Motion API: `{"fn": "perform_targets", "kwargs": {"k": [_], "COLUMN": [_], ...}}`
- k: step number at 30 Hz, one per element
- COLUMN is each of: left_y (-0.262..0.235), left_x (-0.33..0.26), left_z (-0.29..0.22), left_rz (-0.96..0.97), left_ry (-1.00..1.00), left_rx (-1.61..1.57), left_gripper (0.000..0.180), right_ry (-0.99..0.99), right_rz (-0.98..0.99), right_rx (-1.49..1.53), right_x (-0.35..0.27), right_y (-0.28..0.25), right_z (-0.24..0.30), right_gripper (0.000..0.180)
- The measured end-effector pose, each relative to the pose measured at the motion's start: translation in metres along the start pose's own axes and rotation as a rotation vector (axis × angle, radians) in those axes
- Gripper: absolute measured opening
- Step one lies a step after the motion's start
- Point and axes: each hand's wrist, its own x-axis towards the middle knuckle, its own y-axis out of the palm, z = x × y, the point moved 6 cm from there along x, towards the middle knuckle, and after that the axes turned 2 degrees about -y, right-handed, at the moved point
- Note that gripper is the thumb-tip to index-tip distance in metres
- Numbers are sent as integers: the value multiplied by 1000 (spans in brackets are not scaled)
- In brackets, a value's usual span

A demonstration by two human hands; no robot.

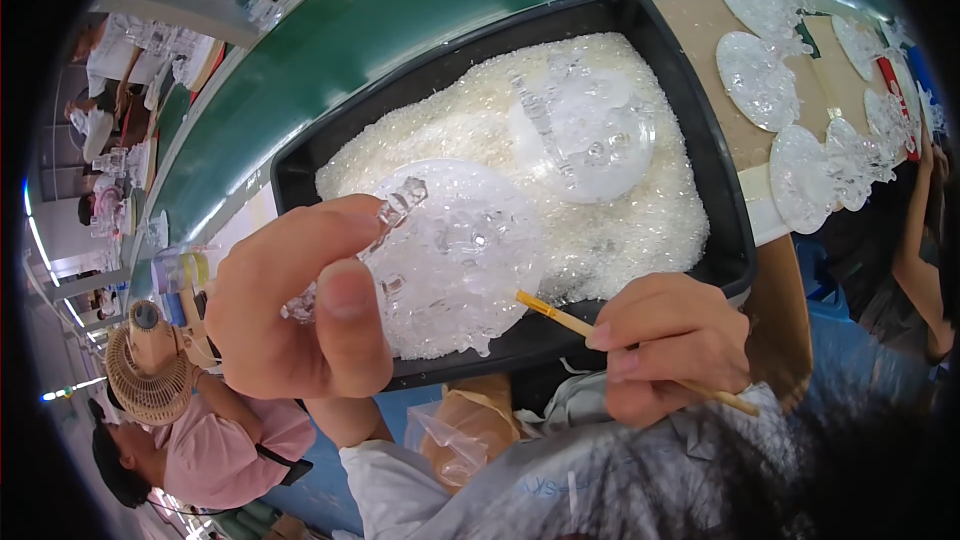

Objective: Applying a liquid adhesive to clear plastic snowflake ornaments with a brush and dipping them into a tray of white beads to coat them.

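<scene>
One clear disc [470, 210] over the black tray [714, 175], apparently mid-work; a second disc [590, 130] on the granules [400, 140]; then several discs [755, 80] on tan board [685, 35], seemingly further along. In the curled left hand [290, 290], a faceted clear rod [402, 202] pinched; in the knuckles-up right hand [675, 340], a brush [570, 318] clasped, bristles [533, 302] near the first disc.

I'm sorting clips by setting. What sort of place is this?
Probably a factory workshop for handwork: there is a black tray of clear granules, several clear round pieces set out at the right, and a person in pink nearby.
</scene>
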Motion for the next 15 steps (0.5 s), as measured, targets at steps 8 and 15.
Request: {"fn": "perform_targets", "kwargs": {"k": [8,15], "left_y": [3,-21], "left_x": [5,55], "left_z": [-1,36], "left_rz": [-23,-138], "left_ry": [13,-140], "left_rx": [-57,166], "left_gripper": [22,25], "right_ry": [7,9], "right_rz": [-85,-163], "right_rx": [-24,30], "right_x": [-2,-3], "right_y": [-9,-34], "right_z": [2,10], "right_gripper": [21,11]}}
